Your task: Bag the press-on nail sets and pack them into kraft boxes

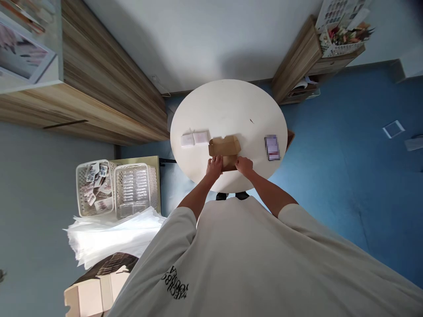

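A small brown cardboard box stands on the white round table with its lid flap folded up and away from me. My left hand grips the box's near left corner, its fingers bent over the edge. At the near right corner my right hand is closed, its fingers pressed against the side wall. Left of the box lie white wrapped packets, with what looks like a thin ribbon between them. A phone, its screen blurred, rests at the table's right side.
The round table has a small dark mark on it. On my left are a white basket of cards, a basket of clear plastic cases, white sheets and flattened cardboard boxes. Wooden cabinets flank the table.
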Motion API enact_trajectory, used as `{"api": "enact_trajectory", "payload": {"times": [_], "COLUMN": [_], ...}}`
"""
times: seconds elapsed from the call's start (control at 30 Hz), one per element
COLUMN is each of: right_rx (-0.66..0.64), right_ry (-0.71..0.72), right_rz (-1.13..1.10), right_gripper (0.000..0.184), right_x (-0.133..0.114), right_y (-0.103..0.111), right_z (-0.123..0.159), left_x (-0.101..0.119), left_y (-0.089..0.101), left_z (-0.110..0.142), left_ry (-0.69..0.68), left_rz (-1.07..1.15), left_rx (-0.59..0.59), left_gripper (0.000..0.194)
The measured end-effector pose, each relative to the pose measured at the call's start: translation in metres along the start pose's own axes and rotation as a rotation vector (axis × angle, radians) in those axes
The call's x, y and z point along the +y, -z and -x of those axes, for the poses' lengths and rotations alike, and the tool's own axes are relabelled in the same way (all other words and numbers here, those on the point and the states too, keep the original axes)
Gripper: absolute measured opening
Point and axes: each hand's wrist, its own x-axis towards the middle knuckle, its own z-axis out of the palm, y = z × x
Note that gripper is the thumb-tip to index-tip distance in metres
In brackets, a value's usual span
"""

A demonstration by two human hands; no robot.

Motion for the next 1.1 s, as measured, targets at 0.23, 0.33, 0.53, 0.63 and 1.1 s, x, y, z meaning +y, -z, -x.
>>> {"api": "enact_trajectory", "payload": {"times": [0.23,0.33,0.53,0.63,1.1], "right_rx": [0.098,0.21,0.269,0.228,0.12], "right_ry": [0.035,0.06,0.292,0.363,0.475], "right_rz": [-0.036,-0.097,-0.101,-0.11,-0.235], "right_gripper": [0.036,0.034,0.029,0.029,0.037], "right_x": [0.006,-0.003,-0.045,-0.076,-0.113], "right_y": [0.01,0.022,0.046,0.054,0.042], "right_z": [0.014,0.01,-0.032,-0.062,-0.078], "left_x": [-0.01,-0.016,-0.023,-0.025,-0.12], "left_y": [-0.008,-0.011,-0.013,-0.012,0.037], "left_z": [0.005,0.01,0.016,0.018,-0.021], "left_ry": [-0.038,-0.057,-0.081,-0.09,0.415], "left_rz": [0.043,0.113,0.162,0.173,0.292], "left_rx": [0.055,0.067,0.077,0.079,0.181], "left_gripper": [0.105,0.105,0.109,0.104,0.057]}}
